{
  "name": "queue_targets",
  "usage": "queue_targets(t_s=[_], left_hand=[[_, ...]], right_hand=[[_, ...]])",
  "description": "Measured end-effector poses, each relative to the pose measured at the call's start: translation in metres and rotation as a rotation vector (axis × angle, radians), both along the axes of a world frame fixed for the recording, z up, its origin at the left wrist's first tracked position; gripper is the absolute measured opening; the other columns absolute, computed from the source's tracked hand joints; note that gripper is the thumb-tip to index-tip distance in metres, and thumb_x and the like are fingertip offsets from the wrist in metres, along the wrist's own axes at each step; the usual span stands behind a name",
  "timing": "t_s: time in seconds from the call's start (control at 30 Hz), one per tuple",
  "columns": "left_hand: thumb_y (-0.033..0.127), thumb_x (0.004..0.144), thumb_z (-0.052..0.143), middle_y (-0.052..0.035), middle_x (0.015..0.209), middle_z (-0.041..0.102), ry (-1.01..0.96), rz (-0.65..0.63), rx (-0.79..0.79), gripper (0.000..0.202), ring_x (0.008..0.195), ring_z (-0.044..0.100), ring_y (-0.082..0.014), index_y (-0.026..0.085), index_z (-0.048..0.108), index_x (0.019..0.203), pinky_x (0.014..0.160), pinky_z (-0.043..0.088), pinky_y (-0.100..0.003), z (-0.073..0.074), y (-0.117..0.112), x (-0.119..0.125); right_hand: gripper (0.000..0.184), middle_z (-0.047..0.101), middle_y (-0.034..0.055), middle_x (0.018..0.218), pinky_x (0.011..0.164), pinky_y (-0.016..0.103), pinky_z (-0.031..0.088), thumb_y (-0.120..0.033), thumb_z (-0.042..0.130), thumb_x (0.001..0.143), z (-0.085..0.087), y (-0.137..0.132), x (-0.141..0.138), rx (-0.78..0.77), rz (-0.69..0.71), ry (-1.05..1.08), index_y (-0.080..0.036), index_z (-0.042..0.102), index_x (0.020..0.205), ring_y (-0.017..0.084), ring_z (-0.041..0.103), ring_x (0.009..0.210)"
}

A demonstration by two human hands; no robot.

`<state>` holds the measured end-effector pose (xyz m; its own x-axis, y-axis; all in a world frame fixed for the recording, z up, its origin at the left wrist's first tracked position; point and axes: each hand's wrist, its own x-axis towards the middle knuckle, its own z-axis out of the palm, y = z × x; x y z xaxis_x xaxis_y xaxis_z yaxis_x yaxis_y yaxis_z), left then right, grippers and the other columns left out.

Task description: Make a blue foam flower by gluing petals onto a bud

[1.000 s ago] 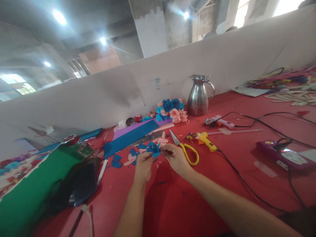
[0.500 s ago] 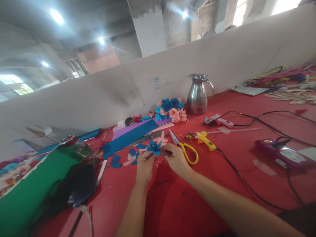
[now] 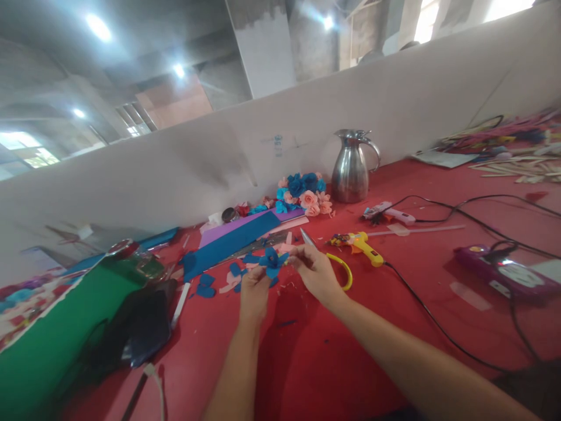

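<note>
Red table (image 3: 333, 362) fills the near part of the room, with a white partition (image 3: 210, 158) standing along its far side. Take the scissors (image 3: 349, 276) as the landmark: the person's two hands work just left of them, with the blue flower (image 3: 272, 260) held up between.

What catches my eye is that flower. A moment ago it looked cupped and bunched; its petals now spread wide, like a star. The right hand (image 3: 318, 272) has shifted too, so it hides the middle of the scissors, which were in plainer sight half a second back. I take this to mean the petals are being eased into shape, and that the bloom is nearer a finished look.

The left hand (image 3: 255, 289) pinches the flower from its near left side. The right hand's fingers are drawn narrow at the flower's right edge; whether they grip it or only touch it, I cannot tell.

Loose petals (image 3: 205, 286) and a blue strip (image 3: 236, 242) lie left of the scissors. A yellow glue gun (image 3: 371, 255) rests just right of them. Beyond them sit a bunch of blue and pink blooms (image 3: 309, 200) and a steel jug (image 3: 350, 175).
</note>
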<state>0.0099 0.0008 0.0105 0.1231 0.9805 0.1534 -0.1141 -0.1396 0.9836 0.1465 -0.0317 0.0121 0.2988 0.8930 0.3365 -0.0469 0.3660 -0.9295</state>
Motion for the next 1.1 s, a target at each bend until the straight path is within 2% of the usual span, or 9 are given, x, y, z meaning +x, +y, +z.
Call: queue_targets(t_s=[0.1,0.23,0.37,0.47,0.67,0.77,0.83,1.0,1.1], left_hand=[[0.023,0.064,0.074,-0.0017,0.072,0.070,0.012,-0.020,-0.002,0.006,0.073,0.062,-0.0162,0.019,0.075,0.068,0.073,0.049,-0.027,-0.001,-0.001,0.000],[0.021,0.062,0.075,-0.0011,0.074,0.070,-0.024,-0.032,-0.009,0.008,0.072,0.061,-0.0137,0.020,0.076,0.069,0.072,0.047,-0.025,-0.003,0.000,0.000],[0.024,0.063,0.075,-0.0014,0.070,0.069,0.024,-0.059,-0.005,0.011,0.068,0.059,-0.0143,0.019,0.077,0.073,0.068,0.046,-0.026,-0.004,0.001,-0.001],[0.025,0.064,0.074,-0.0010,0.069,0.067,0.056,-0.067,0.004,0.011,0.066,0.056,-0.0141,0.019,0.077,0.074,0.066,0.045,-0.026,-0.004,0.001,-0.002],[0.024,0.064,0.075,-0.0003,0.073,0.069,0.037,-0.096,0.011,0.007,0.073,0.059,-0.0153,0.020,0.075,0.071,0.071,0.046,-0.026,-0.003,0.001,-0.002],[0.025,0.063,0.077,0.0000,0.073,0.070,-0.080,-0.028,-0.002,0.009,0.075,0.061,-0.0150,0.020,0.073,0.069,0.076,0.047,-0.027,-0.003,0.005,-0.005],[0.027,0.061,0.079,0.0002,0.070,0.069,-0.177,0.054,-0.037,0.013,0.070,0.061,-0.0135,0.020,0.071,0.068,0.073,0.048,-0.027,-0.001,0.010,-0.008],[0.022,0.050,0.085,0.0003,0.068,0.068,-0.417,0.172,-0.038,0.024,0.065,0.062,-0.0112,0.017,0.066,0.065,0.073,0.049,-0.027,0.008,0.020,-0.019],[0.020,0.051,0.084,0.0006,0.068,0.067,-0.471,0.208,-0.026,0.026,0.066,0.062,-0.0113,0.016,0.063,0.066,0.073,0.050,-0.028,0.010,0.023,-0.024]], right_hand=[[0.026,0.063,0.0011,0.068,0.063,0.026,0.044,-0.042,0.054,0.084,0.009,-0.004,0.006,-0.001,0.065,0.080,-0.019,0.060,0.073,0.015,0.058,0.065],[0.036,0.057,-0.0002,0.061,0.056,0.025,0.038,-0.047,0.051,0.086,0.016,-0.010,0.008,-0.017,0.125,0.092,-0.019,0.055,0.065,0.013,0.051,0.058],[0.025,0.053,-0.0015,0.062,0.055,0.024,0.037,-0.041,0.054,0.081,0.018,-0.011,0.006,-0.009,0.126,0.052,-0.019,0.054,0.069,0.012,0.048,0.058],[0.019,0.050,-0.0025,0.060,0.053,0.024,0.035,-0.035,0.053,0.079,0.016,-0.010,0.004,-0.009,0.069,0.006,-0.019,0.054,0.069,0.012,0.046,0.055],[0.011,0.051,-0.0034,0.058,0.051,0.024,0.035,-0.030,0.051,0.079,0.014,-0.010,0.003,0.014,0.005,-0.018,-0.021,0.054,0.074,0.012,0.047,0.053],[0.011,0.053,-0.0037,0.060,0.052,0.024,0.037,-0.032,0.053,0.080,0.014,-0.010,0.004,0.025,0.003,0.044,-0.022,0.052,0.080,0.013,0.050,0.053],[0.013,0.054,-0.0037,0.060,0.052,0.024,0.038,-0.034,0.055,0.080,0.013,-0.010,0.004,0.016,-0.008,0.053,-0.022,0.051,0.079,0.013,0.052,0.054],[0.019,0.052,-0.0049,0.056,0.048,0.023,0.032,-0.038,0.059,0.077,0.005,-0.007,0.002,-0.062,-0.029,-0.022,-0.022,0.048,0.073,0.011,0.047,0.050],[0.020,0.051,-0.0042,0.056,0.049,0.023,0.032,-0.037,0.060,0.076,0.001,-0.005,0.000,-0.096,-0.024,-0.085,-0.021,0.050,0.069,0.011,0.045,0.050]])
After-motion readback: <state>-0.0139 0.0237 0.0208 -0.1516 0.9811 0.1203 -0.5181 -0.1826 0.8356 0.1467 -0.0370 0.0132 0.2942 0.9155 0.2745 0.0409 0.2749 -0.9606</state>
